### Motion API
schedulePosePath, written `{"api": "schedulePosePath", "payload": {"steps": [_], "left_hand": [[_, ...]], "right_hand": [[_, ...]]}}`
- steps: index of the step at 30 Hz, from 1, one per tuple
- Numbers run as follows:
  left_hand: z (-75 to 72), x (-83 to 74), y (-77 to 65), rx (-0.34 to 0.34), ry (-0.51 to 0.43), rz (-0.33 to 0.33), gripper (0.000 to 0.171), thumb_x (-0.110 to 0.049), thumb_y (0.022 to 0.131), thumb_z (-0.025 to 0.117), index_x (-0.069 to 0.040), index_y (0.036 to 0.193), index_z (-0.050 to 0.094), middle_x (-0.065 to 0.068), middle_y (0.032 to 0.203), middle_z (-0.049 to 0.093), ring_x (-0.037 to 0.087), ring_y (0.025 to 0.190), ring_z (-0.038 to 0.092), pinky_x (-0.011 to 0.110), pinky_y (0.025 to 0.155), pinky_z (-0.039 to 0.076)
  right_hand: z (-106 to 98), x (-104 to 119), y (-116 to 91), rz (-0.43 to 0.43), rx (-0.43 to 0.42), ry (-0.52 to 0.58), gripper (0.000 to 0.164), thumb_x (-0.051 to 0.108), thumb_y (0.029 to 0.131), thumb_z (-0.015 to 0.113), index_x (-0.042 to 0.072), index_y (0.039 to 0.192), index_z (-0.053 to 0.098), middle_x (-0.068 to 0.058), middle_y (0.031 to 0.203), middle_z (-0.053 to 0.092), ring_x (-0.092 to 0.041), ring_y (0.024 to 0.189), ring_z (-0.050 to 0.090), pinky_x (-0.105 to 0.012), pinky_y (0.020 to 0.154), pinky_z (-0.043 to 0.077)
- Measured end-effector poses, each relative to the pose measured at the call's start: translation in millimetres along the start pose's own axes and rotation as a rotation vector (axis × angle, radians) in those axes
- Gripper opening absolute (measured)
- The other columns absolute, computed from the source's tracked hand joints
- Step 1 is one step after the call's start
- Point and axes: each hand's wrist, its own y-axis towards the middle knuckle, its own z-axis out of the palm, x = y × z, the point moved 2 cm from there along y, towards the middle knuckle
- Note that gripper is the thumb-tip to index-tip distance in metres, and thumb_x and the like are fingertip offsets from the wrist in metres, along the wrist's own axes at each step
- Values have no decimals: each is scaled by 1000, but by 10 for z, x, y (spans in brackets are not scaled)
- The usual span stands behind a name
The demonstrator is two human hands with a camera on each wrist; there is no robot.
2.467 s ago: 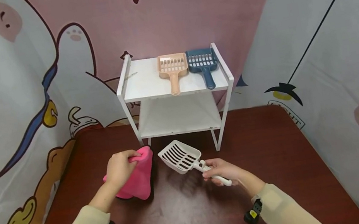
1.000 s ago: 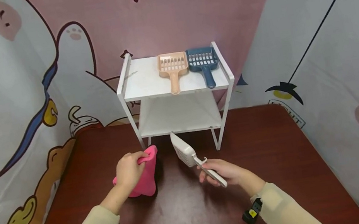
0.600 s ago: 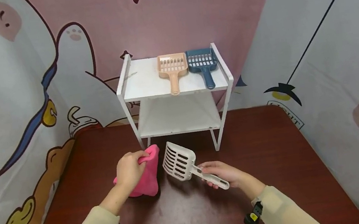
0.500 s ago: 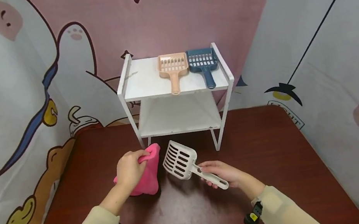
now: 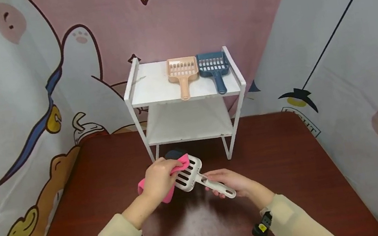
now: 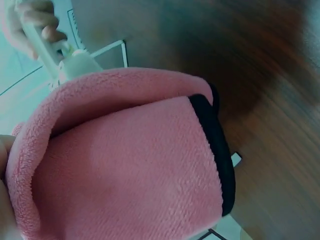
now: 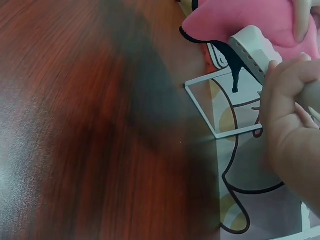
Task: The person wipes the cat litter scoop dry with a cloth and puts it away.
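My left hand (image 5: 158, 180) grips a folded pink cloth (image 5: 169, 194) with dark edging and holds it against the slotted head of a white litter scoop (image 5: 197, 175). The cloth covers the far left part of that head. Fluffy pink cloth (image 6: 125, 165) fills most of the left wrist view, with the scoop partly hidden behind it. My right hand (image 5: 230, 179) holds the scoop by its handle, above the table. In the right wrist view, the scoop head (image 7: 255, 42) meets the pink cloth (image 7: 230, 20), where fingers of the left hand (image 7: 302, 20) press.
A white two-tier rack (image 5: 189, 120) stands at the back of the brown table (image 5: 293, 167), just beyond my hands. On its top shelf lie a beige litter scoop (image 5: 184, 85) and a dark blue one (image 5: 219, 82), side by side. Printed fabric (image 5: 223, 9) hangs behind.
My left hand has moved right with the cloth, from beside the scoop onto its head. The right hand turned the scoop over earlier and now keeps it nearly in place.
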Motion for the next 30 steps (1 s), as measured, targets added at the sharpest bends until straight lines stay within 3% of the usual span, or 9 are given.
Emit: {"api": "schedulePosePath", "payload": {"steps": [2, 8, 13, 15, 20, 23, 26, 30], "left_hand": [[53, -16, -6, 12, 19, 35, 26, -2, 64, 79, -18, 84, 72, -9, 80, 72, 9, 66, 54, 23, 55, 46], [171, -6, -24, 28, 58, 151, 27, 1, 64, 75, -18, 82, 71, -10, 78, 71, 11, 70, 57, 22, 62, 48], [177, 156, -76, 10, 76, 225, 29, 6, 62, 71, -16, 82, 70, -8, 79, 71, 13, 75, 60, 22, 69, 49], [147, 291, -117, 3, 89, 172, 29, 6, 63, 72, -15, 83, 70, -5, 81, 72, 14, 73, 60, 24, 66, 49], [7, 604, -174, -25, 88, -78, 23, 3, 68, 74, -13, 84, 73, -1, 81, 73, 15, 67, 57, 29, 56, 47], [-76, 608, -152, -74, 67, -104, 22, 2, 69, 76, -13, 84, 73, 0, 78, 72, 15, 66, 56, 30, 54, 46], [-124, 454, -121, -133, 38, 4, 24, 2, 66, 77, -14, 83, 72, 0, 79, 73, 15, 67, 58, 29, 56, 48], [-97, 176, -133, -179, 12, 227, 28, 2, 60, 79, -14, 81, 71, 0, 83, 74, 15, 72, 63, 25, 63, 51]], "right_hand": [[13, 17, 4, -1, 9, -7, 49, 20, 99, 39, -6, 139, 31, 3, 82, 62, 0, 56, 52, -14, 46, 43], [18, 35, -23, -10, 22, 2, 49, 19, 98, 39, -8, 139, 30, 4, 81, 61, 0, 55, 49, -13, 44, 40], [-19, 34, -74, -26, 25, 37, 49, 17, 99, 38, -10, 139, 28, 3, 81, 60, 1, 54, 48, -11, 43, 38], [-29, 45, -98, -31, 34, 44, 50, 17, 99, 38, -11, 139, 27, 3, 82, 60, 1, 55, 48, -11, 43, 38], [-31, 102, -127, -30, 41, 49, 54, 23, 98, 41, -8, 140, 27, 4, 85, 60, 2, 56, 49, -11, 45, 39], [-31, 117, -110, -25, 32, 74, 50, 22, 98, 40, -6, 138, 30, 4, 85, 60, 2, 57, 49, -10, 46, 39], [-32, 99, -76, -25, 43, 120, 40, 17, 100, 34, -6, 133, 33, 4, 84, 59, 2, 56, 48, -9, 45, 38], [-15, 72, -30, -25, 68, 181, 27, 14, 101, 30, 0, 122, 40, 5, 82, 59, 2, 55, 48, -8, 44, 37]]}}
